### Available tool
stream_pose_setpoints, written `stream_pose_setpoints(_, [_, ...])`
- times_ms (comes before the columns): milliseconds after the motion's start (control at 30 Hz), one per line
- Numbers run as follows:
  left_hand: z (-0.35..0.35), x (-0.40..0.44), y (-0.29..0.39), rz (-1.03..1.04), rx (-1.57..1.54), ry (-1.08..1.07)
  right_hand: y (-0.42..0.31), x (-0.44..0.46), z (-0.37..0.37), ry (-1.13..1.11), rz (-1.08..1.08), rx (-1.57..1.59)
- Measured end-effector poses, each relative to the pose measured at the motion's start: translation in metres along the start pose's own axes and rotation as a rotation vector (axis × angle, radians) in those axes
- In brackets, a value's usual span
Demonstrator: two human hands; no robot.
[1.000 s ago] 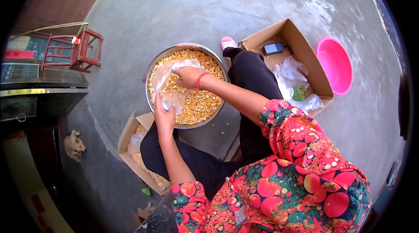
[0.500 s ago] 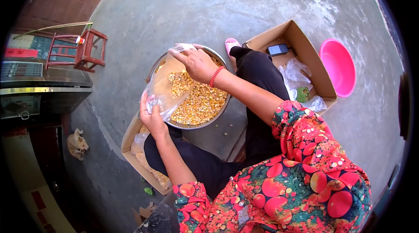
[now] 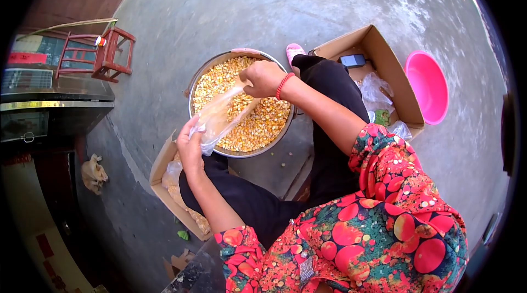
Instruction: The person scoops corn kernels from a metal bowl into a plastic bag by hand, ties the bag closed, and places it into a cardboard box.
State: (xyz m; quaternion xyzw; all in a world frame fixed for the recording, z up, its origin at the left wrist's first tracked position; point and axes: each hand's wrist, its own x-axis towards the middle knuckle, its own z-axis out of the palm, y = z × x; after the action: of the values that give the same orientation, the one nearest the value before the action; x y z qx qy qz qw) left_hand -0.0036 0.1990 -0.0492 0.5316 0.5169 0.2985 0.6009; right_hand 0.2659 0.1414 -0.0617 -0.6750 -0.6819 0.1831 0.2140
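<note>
A clear plastic bag (image 3: 219, 113) is stretched slantwise between my two hands, over a round metal basin (image 3: 193, 85) full of yellow corn kernels (image 3: 258, 135). My left hand (image 3: 190, 144) pinches the bag's lower left end, just outside the basin's near left rim. The fingers of my right hand (image 3: 265, 80), with a red bracelet (image 3: 284, 85) at the wrist, are closed on the upper end above the kernels. Corn shows through the thin plastic, and I cannot tell whether any lies inside it.
A cardboard box (image 3: 403, 76) on the right holds a dark phone-like device (image 3: 352, 60) and plastic bags (image 3: 376, 91). Beside it is a pink basin (image 3: 427, 87). Another box (image 3: 159, 175) with corn stands by my left leg. A red wooden chair (image 3: 113, 54) is at the far left.
My right hand has moved down and to the right, drawing the bag's upper end off the far rim. More corn is now uncovered. My left hand still grips its end.
</note>
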Motion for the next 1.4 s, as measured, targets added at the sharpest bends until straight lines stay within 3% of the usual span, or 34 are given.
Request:
stream_pose_setpoints(67, [0.007,0.006,-0.015,0.168,0.213,-0.003,-0.003,0.001,-0.001,0.007,0.038,0.054])
stream_pose_setpoints(133, [0.014,0.002,-0.013,0.159,0.263,-0.019,-0.001,0.003,-0.001,0.012,0.069,0.104])
stream_pose_setpoints(200, [0.018,0.000,-0.013,0.220,0.302,0.028,0.003,0.003,0.003,0.415,-0.149,0.024])
stream_pose_setpoints(233, [0.021,-0.003,-0.009,0.194,0.301,0.038,0.003,0.000,0.004,0.197,-0.046,-0.032])
stream_pose_setpoints(267, [0.022,-0.004,-0.009,0.194,0.303,0.040,0.000,-0.003,0.007,0.198,-0.048,-0.030])
stream_pose_setpoints(333, [0.023,-0.004,-0.009,0.245,0.270,0.020,-0.009,-0.012,0.014,-0.182,0.107,-0.139])
stream_pose_setpoints(367, [0.023,-0.003,-0.011,0.246,0.270,0.020,-0.007,-0.018,0.028,-0.041,0.068,-0.194])
stream_pose_setpoints(467, [0.022,-0.006,-0.014,0.255,0.183,-0.046,0.001,-0.007,0.049,-0.186,0.202,-0.033])
stream_pose_setpoints(533, [0.028,-0.013,-0.004,0.180,-0.003,-0.115,0.007,-0.004,0.057,-0.100,0.103,-0.075])
stream_pose_setpoints(600, [0.025,-0.017,0.003,0.125,-0.053,-0.120,0.012,0.001,0.060,-0.038,0.185,0.166])
stream_pose_setpoints(633, [0.023,-0.019,0.006,0.066,-0.101,-0.132,0.007,0.001,0.044,-0.152,0.331,0.568])
stream_pose_setpoints(667, [0.018,-0.021,0.010,0.068,-0.103,-0.123,0.003,-0.002,0.034,-0.131,0.406,0.841])
stream_pose_setpoints(733, [0.008,-0.026,0.018,0.003,-0.195,-0.241,0.009,0.001,0.020,-0.289,0.410,1.040])
stream_pose_setpoints(800, [0.005,-0.028,0.025,-0.005,-0.210,-0.224,0.007,-0.006,-0.002,-0.400,0.406,1.114])
stream_pose_setpoints(867, [-0.001,-0.023,0.031,-0.099,-0.158,-0.349,0.010,-0.006,-0.006,-0.441,0.409,1.121])
stream_pose_setpoints(933, [0.003,-0.015,0.024,-0.002,0.009,-0.326,0.014,-0.002,-0.007,-0.438,0.386,0.840])
stream_pose_setpoints(967, [0.005,-0.010,0.021,0.091,0.181,-0.306,0.020,0.002,-0.005,-0.372,0.266,0.475])
stream_pose_setpoints(1000, [0.002,-0.005,0.020,0.087,0.173,-0.291,0.020,0.000,-0.007,-0.140,0.041,0.232])
stream_pose_setpoints(1067, [-0.004,0.007,0.019,0.338,0.847,-0.219,0.014,0.001,-0.007,0.171,0.014,0.369])
stream_pose_setpoints(1100, [0.000,0.007,0.023,0.316,0.900,-0.191,0.012,0.005,-0.003,0.279,-0.173,0.440])
stream_pose_setpoints(1200, [0.013,0.014,0.019,0.370,0.754,-0.231,-0.024,0.008,-0.009,-0.258,-0.364,0.657])
stream_pose_setpoints(1267, [0.016,0.023,0.002,0.380,0.670,-0.220,-0.040,0.004,0.012,-0.466,-0.463,0.687])
stream_pose_setpoints(1300, [0.019,0.024,-0.003,0.371,0.646,-0.212,-0.044,0.002,0.022,-0.405,-0.562,0.566])
stream_pose_setpoints(1333, [0.021,0.025,-0.009,0.361,0.623,-0.204,-0.042,0.000,0.024,-0.450,-0.484,0.281])
stream_pose_setpoints(1400, [0.022,0.027,-0.019,0.288,0.692,-0.191,-0.030,0.004,0.033,-0.468,-0.123,-0.064])
